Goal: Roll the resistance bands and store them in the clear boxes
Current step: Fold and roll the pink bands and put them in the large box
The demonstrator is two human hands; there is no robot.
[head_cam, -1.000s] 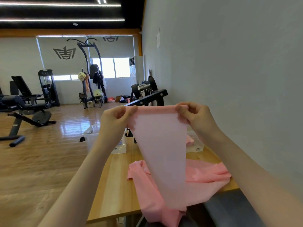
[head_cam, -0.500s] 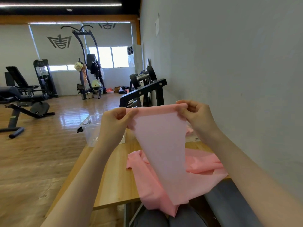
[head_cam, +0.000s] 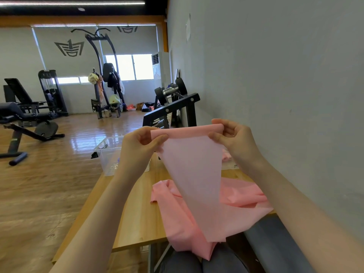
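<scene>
A long pink resistance band (head_cam: 195, 174) hangs from my two hands above a wooden table (head_cam: 136, 211). My left hand (head_cam: 139, 150) pinches its top left corner, and my right hand (head_cam: 234, 140) pinches the top right corner. The top edge is folded over a little. The band's lower length lies crumpled on the table and drops over the near edge onto my lap. A clear box (head_cam: 110, 156) stands at the table's far left, partly behind my left hand. A second clear box (head_cam: 230, 163) at the far right holds something pink and is mostly hidden.
A grey wall runs close along the right side. A black dumbbell rack (head_cam: 173, 109) stands just beyond the table. Weight benches and gym machines (head_cam: 29, 113) stand on the wooden floor to the left. A dark padded bench (head_cam: 275, 247) lies at my right.
The view has tilted downward, so more of the table and my lap shows. Both hands keep their pinch on the band's top edge, which is now folded over slightly more.
</scene>
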